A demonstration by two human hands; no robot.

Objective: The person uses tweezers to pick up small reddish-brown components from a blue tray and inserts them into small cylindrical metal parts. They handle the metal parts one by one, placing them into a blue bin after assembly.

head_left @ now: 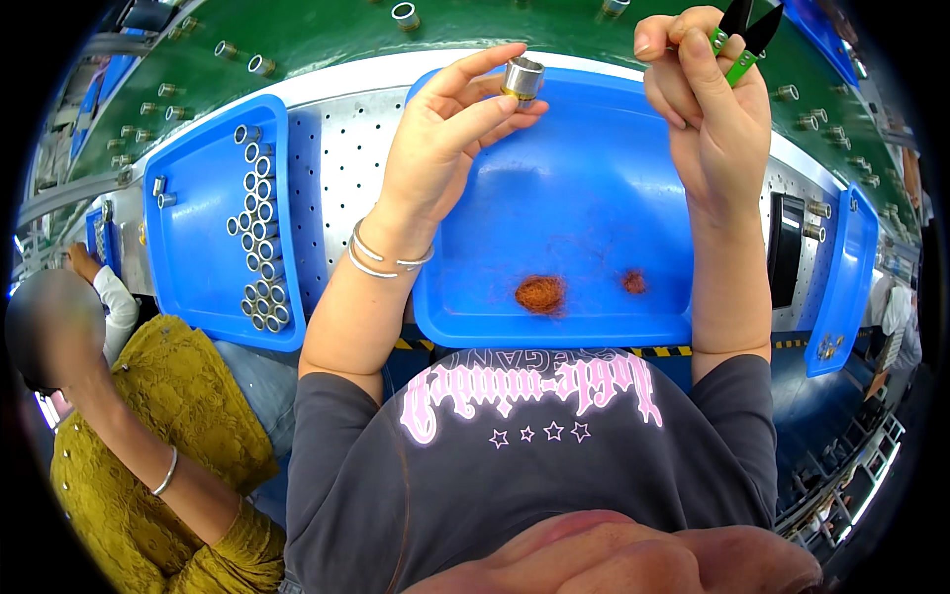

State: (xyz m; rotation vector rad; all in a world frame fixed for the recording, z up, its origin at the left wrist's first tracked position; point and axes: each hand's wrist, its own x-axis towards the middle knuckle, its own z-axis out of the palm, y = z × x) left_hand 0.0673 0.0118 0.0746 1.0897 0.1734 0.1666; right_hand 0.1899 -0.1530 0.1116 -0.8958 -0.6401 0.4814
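Observation:
My left hand [435, 134] is closed around a short silver metal sleeve [523, 77], its open end up and a yellowish band near its base. The thumb and fingers hold it above the far edge of a blue tray [594, 188]. Off to the right, my right hand [714, 119] is raised with fingers curled round thread snips [742, 65] with green handles. Their dark blades point up and away, parted from each other and apart from the sleeve. Inside the tray lie a larger clump of fine reddish-brown strands [540, 294] and a smaller clump [633, 282].
A second blue tray [198, 238] on the left holds several similar metal sleeves [262, 233]. More sleeves stand on the green surface [327, 30] beyond. A black box [787, 247] and another blue tray [846, 287] are at right. A co-worker [148, 426] sits close on my left.

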